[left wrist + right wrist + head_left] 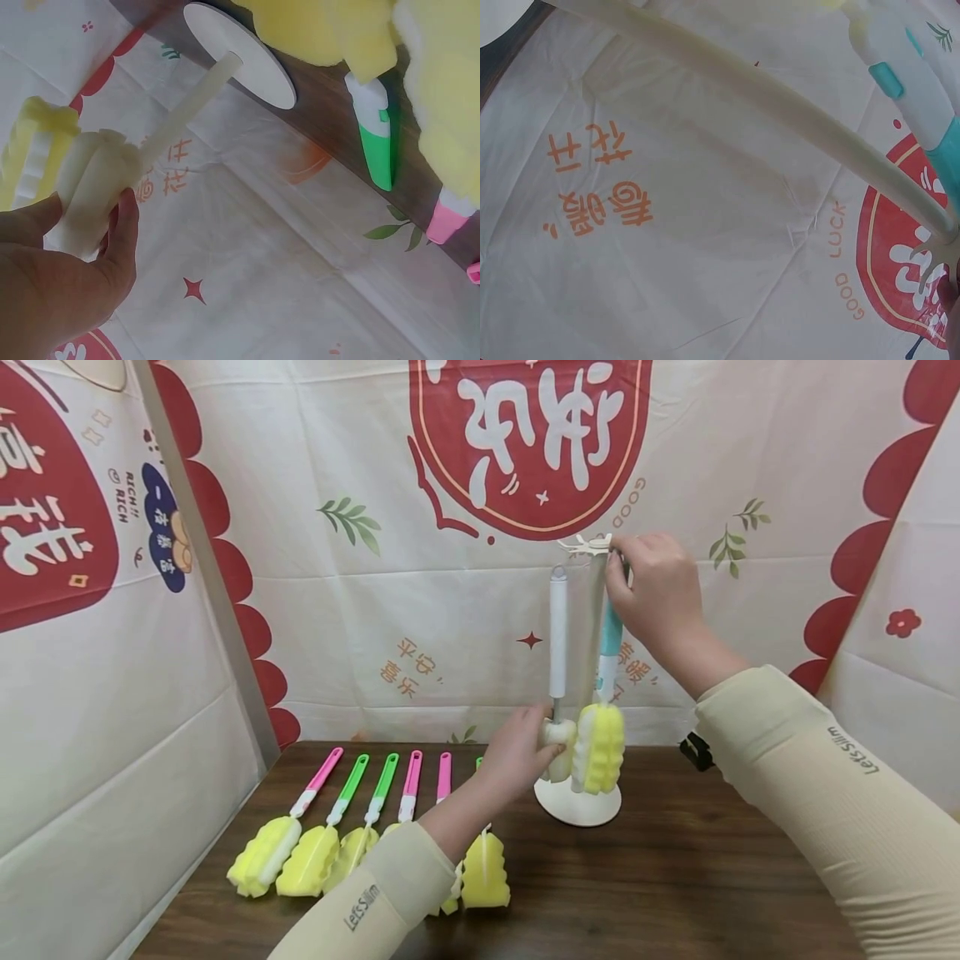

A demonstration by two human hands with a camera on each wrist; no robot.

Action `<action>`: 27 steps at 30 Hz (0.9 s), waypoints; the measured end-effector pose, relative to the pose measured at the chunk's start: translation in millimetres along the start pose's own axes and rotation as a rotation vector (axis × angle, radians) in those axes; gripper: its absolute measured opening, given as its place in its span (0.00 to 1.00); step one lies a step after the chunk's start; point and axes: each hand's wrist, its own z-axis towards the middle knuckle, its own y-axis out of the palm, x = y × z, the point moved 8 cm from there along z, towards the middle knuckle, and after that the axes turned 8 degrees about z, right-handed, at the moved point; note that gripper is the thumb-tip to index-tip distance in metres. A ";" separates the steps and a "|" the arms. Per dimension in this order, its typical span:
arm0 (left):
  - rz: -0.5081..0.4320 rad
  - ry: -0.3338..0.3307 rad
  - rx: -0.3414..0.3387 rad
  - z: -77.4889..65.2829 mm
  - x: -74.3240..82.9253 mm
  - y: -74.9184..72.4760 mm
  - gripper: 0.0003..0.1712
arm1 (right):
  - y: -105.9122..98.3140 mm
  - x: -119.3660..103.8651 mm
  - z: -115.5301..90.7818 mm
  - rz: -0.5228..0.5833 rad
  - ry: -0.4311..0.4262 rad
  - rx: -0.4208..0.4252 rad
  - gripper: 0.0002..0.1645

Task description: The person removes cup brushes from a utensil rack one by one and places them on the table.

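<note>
My left hand point(517, 747) grips the white sponge head of a white-handled cup brush point(558, 631), which stands upright beside the rack pole. In the left wrist view, fingers and thumb curl round that white sponge point(94, 184). The brush's top ring shows just below the hooks of a cream rack point(588, 545). My right hand point(660, 589) pinches at the top of a teal-handled cup brush point(611, 635), right at the hooks; its yellow-and-white sponge hangs downward. Only fingertips point(952, 300) of the right hand show in the right wrist view.
Several sponge brushes with pink and green handles lie in a row on the dark wooden table point(675, 877), partly behind my left forearm. The rack's round white base point(577, 814) stands near the table's back edge. A black object point(696, 751) is by the right sleeve. Printed cloth point(480, 610) hangs behind.
</note>
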 end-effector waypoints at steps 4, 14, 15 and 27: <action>-0.018 0.003 -0.016 -2.9 -0.3 -0.6 0.24 | 0.9 0.4 -0.4 -0.007 0.007 -0.009 0.19; -0.093 -0.032 -0.041 -15.3 -7.4 -2.4 0.20 | -0.2 0.7 -0.7 -0.030 0.000 0.010 0.19; -0.093 -0.039 -0.049 -16.6 -8.9 -1.3 0.19 | 0.0 1.0 -0.8 -0.034 0.003 0.007 0.19; -0.068 -0.120 -0.191 -33.7 -27.5 19.8 0.19 | 0.9 -0.6 -1.0 -0.065 0.026 -0.002 0.20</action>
